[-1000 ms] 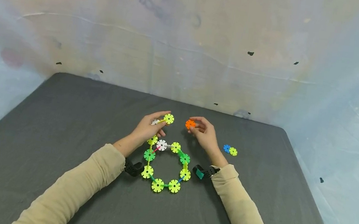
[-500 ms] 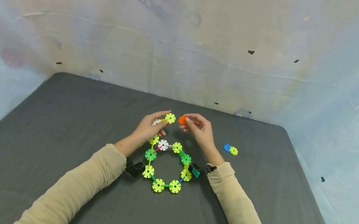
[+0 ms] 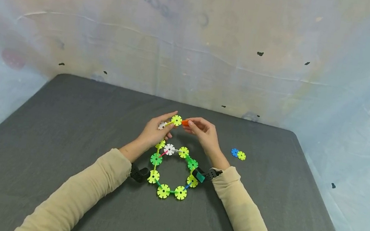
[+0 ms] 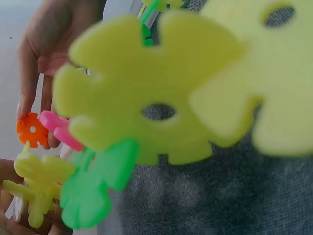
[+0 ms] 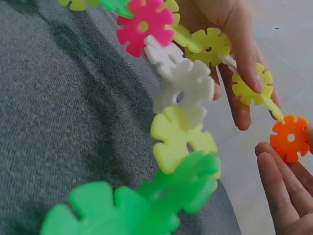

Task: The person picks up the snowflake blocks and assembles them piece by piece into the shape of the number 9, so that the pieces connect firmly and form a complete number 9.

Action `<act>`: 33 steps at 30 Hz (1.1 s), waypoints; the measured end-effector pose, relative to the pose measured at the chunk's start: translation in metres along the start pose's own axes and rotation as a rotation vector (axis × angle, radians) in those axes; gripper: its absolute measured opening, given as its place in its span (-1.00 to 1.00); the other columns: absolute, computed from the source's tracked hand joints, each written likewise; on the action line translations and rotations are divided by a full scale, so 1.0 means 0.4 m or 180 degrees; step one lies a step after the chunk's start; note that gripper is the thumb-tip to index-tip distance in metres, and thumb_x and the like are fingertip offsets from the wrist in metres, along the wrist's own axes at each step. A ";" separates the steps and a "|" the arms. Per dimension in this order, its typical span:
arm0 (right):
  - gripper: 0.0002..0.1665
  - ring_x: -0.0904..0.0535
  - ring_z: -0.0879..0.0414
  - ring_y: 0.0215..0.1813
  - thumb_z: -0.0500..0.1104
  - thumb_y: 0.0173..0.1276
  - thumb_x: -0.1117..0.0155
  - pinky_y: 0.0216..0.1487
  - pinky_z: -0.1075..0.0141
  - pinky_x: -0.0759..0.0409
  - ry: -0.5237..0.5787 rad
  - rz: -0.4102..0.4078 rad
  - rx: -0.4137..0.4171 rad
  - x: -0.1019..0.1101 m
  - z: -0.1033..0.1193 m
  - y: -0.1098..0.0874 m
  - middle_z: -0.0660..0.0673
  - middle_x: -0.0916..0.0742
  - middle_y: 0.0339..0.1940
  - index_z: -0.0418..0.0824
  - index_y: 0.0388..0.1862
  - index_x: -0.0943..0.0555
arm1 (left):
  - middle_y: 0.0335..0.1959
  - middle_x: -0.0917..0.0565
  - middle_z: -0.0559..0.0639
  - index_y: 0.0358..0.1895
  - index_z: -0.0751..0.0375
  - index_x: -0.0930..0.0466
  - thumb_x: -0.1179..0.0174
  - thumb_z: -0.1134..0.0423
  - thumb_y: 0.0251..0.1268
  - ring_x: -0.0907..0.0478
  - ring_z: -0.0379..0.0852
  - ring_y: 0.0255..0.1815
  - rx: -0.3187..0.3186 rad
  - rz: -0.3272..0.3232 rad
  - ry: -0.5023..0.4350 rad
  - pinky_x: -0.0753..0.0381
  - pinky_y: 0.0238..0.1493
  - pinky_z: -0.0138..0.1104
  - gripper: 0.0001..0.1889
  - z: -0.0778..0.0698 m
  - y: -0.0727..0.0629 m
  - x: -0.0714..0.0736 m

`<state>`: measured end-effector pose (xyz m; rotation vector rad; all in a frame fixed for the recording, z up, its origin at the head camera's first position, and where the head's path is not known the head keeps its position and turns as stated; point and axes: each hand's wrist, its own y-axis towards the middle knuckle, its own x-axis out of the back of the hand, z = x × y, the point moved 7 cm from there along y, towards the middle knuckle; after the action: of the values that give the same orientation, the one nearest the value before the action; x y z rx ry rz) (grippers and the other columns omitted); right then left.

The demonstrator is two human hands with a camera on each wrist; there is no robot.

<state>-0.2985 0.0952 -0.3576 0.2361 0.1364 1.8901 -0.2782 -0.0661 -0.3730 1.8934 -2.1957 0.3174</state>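
My left hand pinches the end of a chain of notched plastic flower discs, with a yellow disc standing out past its fingertips and a white disc by the palm. Facing it, my right hand pinches an orange flower disc between thumb and fingers. The orange disc is turned edge-on in the head view, right at the yellow disc's rim. In the right wrist view, a yellow disc seen on edge meets its notched rim. Below the hands, a ring of linked discs lies on the dark cloth.
To the right of the right hand, a loose blue disc and a yellow-green disc overlap on the grey-covered table. A pale plastic sheet rises behind the table's far edge. Black devices are strapped to both wrists.
My right hand has moved left, bringing the orange disc up to the yellow one and turning it from flat-on to edge-on. The left hand has stayed almost in place.
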 end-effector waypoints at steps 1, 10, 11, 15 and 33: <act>-0.67 -0.72 0.09 -0.12 -0.24 0.43 -0.16 0.08 -0.06 -0.59 0.0021 0.0001 -0.0009 -0.001 -0.001 0.000 -0.41 -0.67 -0.04 -0.47 0.03 -0.57 | 0.31 -0.43 0.18 0.44 -0.24 -0.24 -0.02 0.22 0.48 -0.64 0.19 -0.24 -0.0004 -0.0001 0.0014 -0.66 -0.30 -0.31 -0.48 0.000 -0.001 0.000; -0.66 -0.69 -0.12 -0.04 -0.28 0.39 -0.21 0.07 0.08 -0.62 0.0228 -0.0031 -0.0074 -0.007 -0.001 -0.002 -0.15 -0.73 -0.12 -0.54 0.01 -0.56 | 0.18 -0.53 0.19 0.42 -0.20 -0.28 -0.06 0.23 0.46 -0.68 0.04 -0.22 -0.0083 -0.0069 0.0090 -0.68 -0.12 -0.16 -0.49 -0.015 -0.009 -0.002; -0.66 -0.71 -0.04 -0.07 -0.28 0.39 -0.21 0.06 0.10 -0.63 0.0226 -0.0030 -0.0071 -0.006 -0.001 -0.001 -0.16 -0.73 -0.12 -0.54 0.01 -0.56 | 0.21 -0.51 0.19 0.42 -0.18 -0.29 -0.06 0.23 0.46 -0.69 0.02 -0.21 -0.0111 -0.0070 0.0127 -0.68 -0.11 -0.16 -0.49 -0.019 -0.010 -0.002; -0.67 -0.72 0.15 -0.16 -0.32 0.39 -0.19 0.02 0.16 -0.65 0.0261 -0.0008 -0.0043 -0.005 0.001 0.000 -0.22 -0.72 -0.12 -0.58 0.00 -0.54 | 0.28 -0.47 0.22 0.42 -0.13 -0.30 -0.08 0.23 0.44 -0.70 -0.02 -0.14 -0.0175 -0.0055 0.0225 -0.68 -0.09 -0.20 -0.49 -0.027 -0.012 -0.005; -0.70 -0.73 0.17 -0.18 -0.35 0.38 -0.18 0.05 0.09 -0.63 0.0274 -0.0008 0.0081 -0.014 0.012 -0.010 -0.11 -0.75 -0.16 -0.59 -0.02 -0.56 | 0.14 -0.57 0.21 0.38 -0.05 -0.37 -0.13 0.24 0.40 -0.72 -0.04 -0.19 -0.0318 -0.0137 0.0408 -0.60 -0.41 -0.36 -0.50 -0.040 -0.018 -0.002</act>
<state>-0.2920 0.0909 -0.3542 0.1718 0.2191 1.8977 -0.2706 -0.0615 -0.3581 1.8123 -2.0465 0.3063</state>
